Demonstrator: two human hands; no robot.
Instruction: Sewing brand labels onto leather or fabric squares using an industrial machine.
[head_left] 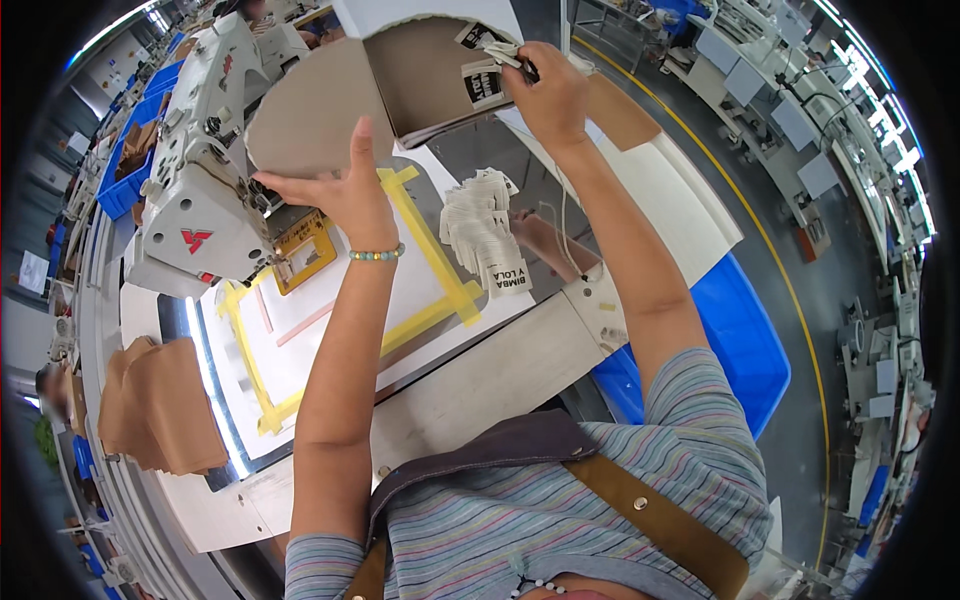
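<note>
My left hand (345, 195) is raised in front of an open cardboard box (310, 105), thumb up and fingers spread. Whether it touches the box flap I cannot tell. At the box's right side my right hand (555, 95) pinches white fabric labels (503, 52); a small dark object shows by its fingers, too hidden to name. Black-and-white labels (484, 86) lie inside the box. Between my forearms, a fanned pile of white labels (480, 225) rests on the shiny table surface.
A white sewing machine (185, 235) stands left, beside a yellow plate (310, 262). Yellow tape (425, 225) frames a lit white work area. Brown pieces (160, 410) are stacked at the left edge. A blue bin (745, 345) sits below the table's right side.
</note>
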